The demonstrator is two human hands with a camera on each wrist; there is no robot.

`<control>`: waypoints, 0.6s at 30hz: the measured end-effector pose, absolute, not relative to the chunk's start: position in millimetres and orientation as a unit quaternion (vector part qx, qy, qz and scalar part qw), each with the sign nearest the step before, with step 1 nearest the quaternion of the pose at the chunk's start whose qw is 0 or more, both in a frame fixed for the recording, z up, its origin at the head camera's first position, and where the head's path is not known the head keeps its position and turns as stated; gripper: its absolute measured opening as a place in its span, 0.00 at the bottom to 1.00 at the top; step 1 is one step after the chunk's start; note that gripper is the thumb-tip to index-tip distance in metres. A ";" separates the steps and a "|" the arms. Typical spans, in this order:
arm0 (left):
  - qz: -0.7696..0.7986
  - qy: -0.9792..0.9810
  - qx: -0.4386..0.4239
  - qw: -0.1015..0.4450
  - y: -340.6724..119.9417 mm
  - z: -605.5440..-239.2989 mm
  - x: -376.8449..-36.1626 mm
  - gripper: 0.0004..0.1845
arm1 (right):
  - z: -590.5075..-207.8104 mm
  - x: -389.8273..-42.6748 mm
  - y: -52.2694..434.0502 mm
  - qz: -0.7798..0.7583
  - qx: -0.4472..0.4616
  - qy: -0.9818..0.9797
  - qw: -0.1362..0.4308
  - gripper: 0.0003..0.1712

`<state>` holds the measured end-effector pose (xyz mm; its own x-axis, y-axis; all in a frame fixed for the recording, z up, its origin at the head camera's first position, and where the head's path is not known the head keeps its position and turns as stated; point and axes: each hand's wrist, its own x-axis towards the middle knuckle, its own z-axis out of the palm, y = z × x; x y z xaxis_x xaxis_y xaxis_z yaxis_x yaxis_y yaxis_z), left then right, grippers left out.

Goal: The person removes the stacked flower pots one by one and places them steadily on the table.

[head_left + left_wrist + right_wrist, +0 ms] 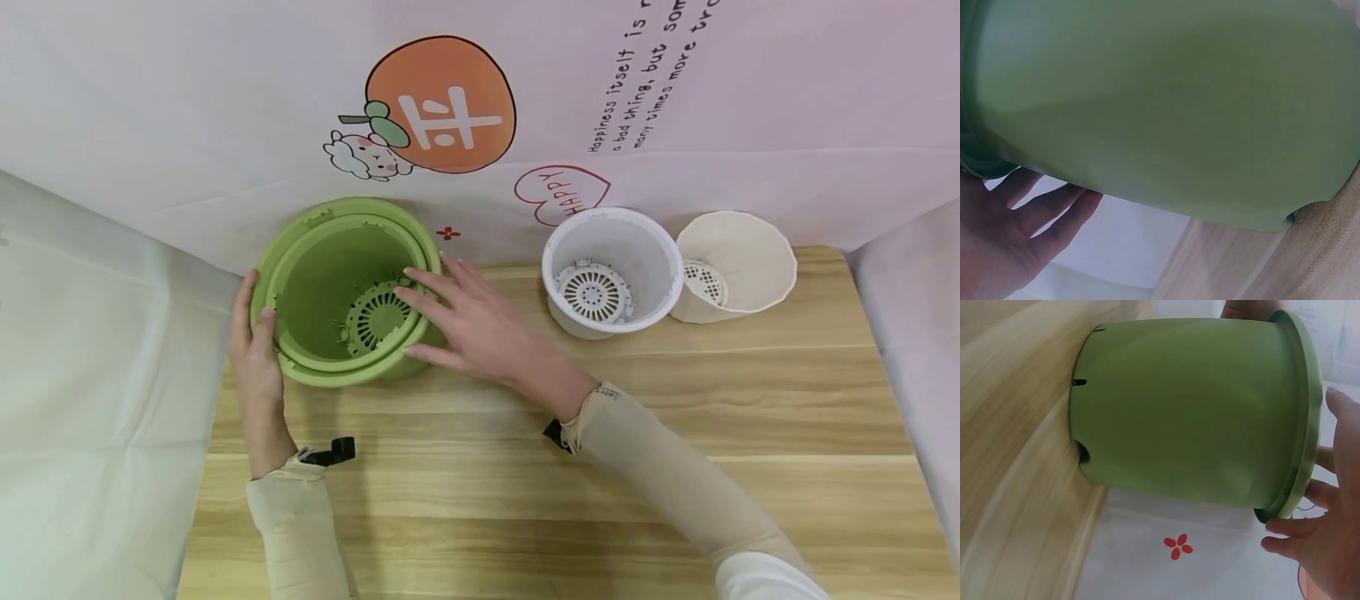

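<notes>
A green flowerpot (341, 325) stands at the table's left back, with slots in its round base. Two rims show one inside the other, like nested pots. At its left side my left hand (256, 362) holds the rim, thumb on top and fingers along the outside. The left wrist view shows these fingers (1060, 212) partly hidden behind the green wall (1166, 112). My right hand (468, 321) lies spread over the right edge, fingers mostly straight. In the right wrist view, its fingertips (1279, 544) are at the rim (1310, 406).
A white pot (660, 250) with a slotted base stands right of the green one. Beside it is a cream pot (757, 250) with faceted sides and a perforated base. A printed cloth (247, 100) hangs behind the wooden table (450, 475).
</notes>
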<state>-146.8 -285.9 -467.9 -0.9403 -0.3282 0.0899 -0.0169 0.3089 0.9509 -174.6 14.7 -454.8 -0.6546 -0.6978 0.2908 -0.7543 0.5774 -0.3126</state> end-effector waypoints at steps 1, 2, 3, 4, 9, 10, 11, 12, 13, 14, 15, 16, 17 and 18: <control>-0.575 -0.800 0.107 0.136 -285.8 -467.9 -146.7 0.26 | -453.9 -174.4 12.9 0.207 0.406 -0.888 0.058 0.42; -0.573 -0.801 0.107 0.136 -285.7 -467.6 -146.6 0.26 | -453.0 -174.3 11.2 0.203 0.402 -0.891 0.049 0.42; -0.570 -0.803 0.108 0.135 -285.8 -467.6 -146.5 0.26 | -452.2 -174.2 9.6 0.199 0.398 -0.895 0.042 0.42; -0.567 -0.805 0.109 0.134 -285.8 -467.7 -146.4 0.26 | -451.7 -173.9 8.0 0.194 0.393 -0.898 0.038 0.42; -0.557 -0.812 0.113 0.132 -285.4 -467.9 -146.0 0.26 | -451.2 -172.9 1.9 0.163 0.372 -0.913 0.044 0.44; -0.556 -0.813 0.113 0.132 -285.1 -467.6 -146.0 0.26 | -450.8 -172.6 1.0 0.159 0.368 -0.915 0.045 0.45; -0.556 -0.813 0.113 0.132 -284.8 -467.5 -145.8 0.26 | -450.4 -172.5 0.2 0.154 0.365 -0.917 0.046 0.45; -0.554 -0.814 0.114 0.131 -284.6 -467.2 -145.7 0.26 | -450.2 -172.6 -0.6 0.149 0.363 -0.919 0.046 0.45; -0.552 -0.816 0.114 0.131 -284.5 -467.1 -145.5 0.26 | -449.8 -172.8 -1.3 0.143 0.361 -0.920 0.048 0.45; -0.552 -0.816 0.113 0.130 -284.2 -466.6 -145.5 0.26 | -449.4 -173.2 -1.9 0.136 0.362 -0.921 0.049 0.45; -0.555 -0.814 0.115 0.129 -284.0 -466.1 -145.3 0.25 | -448.8 -173.6 -2.3 0.129 0.363 -0.922 0.050 0.46; -0.555 -0.814 0.115 0.128 -283.8 -465.5 -145.2 0.26 | -448.0 -174.2 -2.8 0.122 0.364 -0.922 0.051 0.46; -0.560 -0.811 0.117 0.127 -283.7 -465.0 -145.0 0.25 | -447.3 -174.8 -3.2 0.114 0.367 -0.922 0.050 0.47; -0.564 -0.807 0.119 0.126 -283.8 -464.5 -145.0 0.26 | -446.1 -175.5 -3.7 0.107 0.369 -0.922 0.049 0.47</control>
<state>-145.0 -283.8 -464.5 -0.9402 -0.3336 0.0695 -0.0496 0.3356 0.9407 -175.5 -3.7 -446.1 -0.7223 -0.6704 0.1699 -0.6915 0.7042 -0.1608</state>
